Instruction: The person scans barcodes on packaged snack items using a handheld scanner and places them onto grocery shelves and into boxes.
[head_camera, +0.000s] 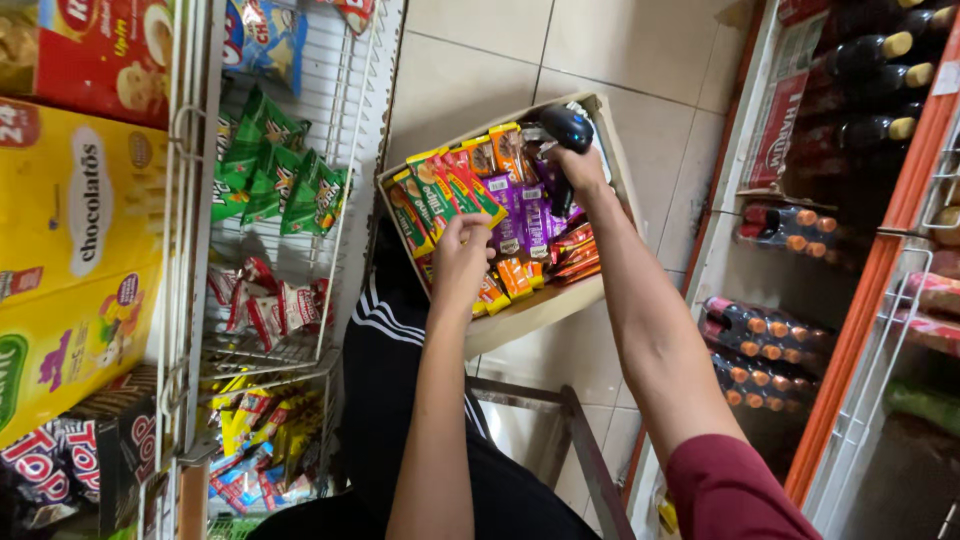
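Observation:
A shallow cardboard box rests on my lap, packed with small snack bars in green, orange, purple and red wrappers. My left hand is inside it, fingers closed on a bunch of green and orange bars at the box's left side. My right hand reaches over the far right corner and grips a dark handheld barcode scanner, held above the purple bars.
White wire racks on the left hold green, red and yellow snack packets, with large yellow and red cartons beside them. Shelves on the right carry dark bottles. A metal stool frame stands on the tiled floor below.

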